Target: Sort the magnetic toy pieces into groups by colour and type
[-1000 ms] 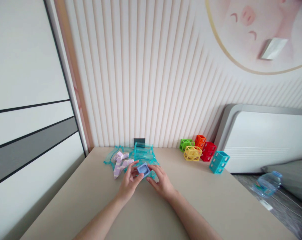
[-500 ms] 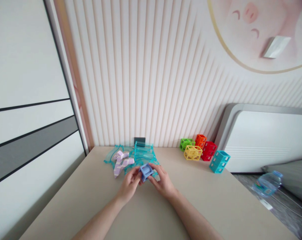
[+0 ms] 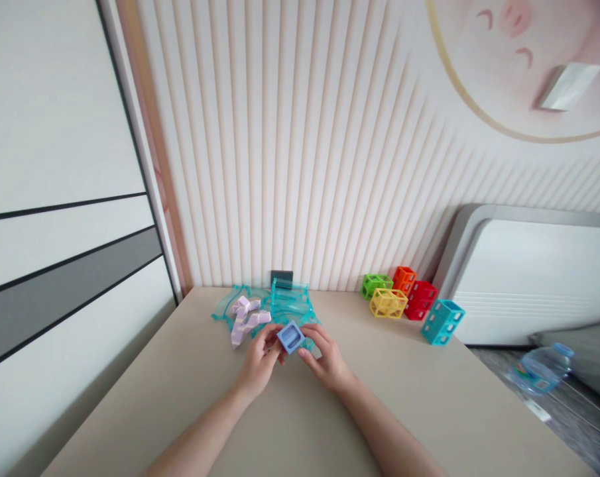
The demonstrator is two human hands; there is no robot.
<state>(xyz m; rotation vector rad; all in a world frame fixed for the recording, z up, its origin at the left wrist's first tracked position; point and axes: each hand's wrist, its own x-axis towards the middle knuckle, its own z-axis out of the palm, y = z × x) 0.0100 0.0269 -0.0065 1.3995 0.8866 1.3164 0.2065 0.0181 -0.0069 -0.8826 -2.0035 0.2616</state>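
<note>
Blue block (image 3: 290, 338): right in the middle of it all, between the two hands and above the table (image 3: 300, 417), recessed face tipped up toward the camera.
Turn of the face: cornerwise, a diamond to the viewer, one corner toward each hand; the face looks near square, and its depth is mostly hidden, so no long axis can be called.
Left hand (image 3: 258, 361): closed around the left corner, thumb at the near side, other fingers curling behind and below; it has the fuller hold and sits the closer of the two.
Right hand (image 3: 328, 361): half open, forefinger at the far right edge, thumb at the near right edge, the corner caught between their tips; palm well apart from the block, and how firmly it grips cannot be told.
Beyond the block: clear teal pieces (image 3: 292, 305), spread straight ahead toward the wall, partly behind the fingers.
Off the left hand: lilac pieces (image 3: 244, 321), just past the fingertips, nearer to this hand than to the other.
Far right: yellow frame block (image 3: 388, 303) and solid-coloured neighbours, well apart from both hands.
</note>
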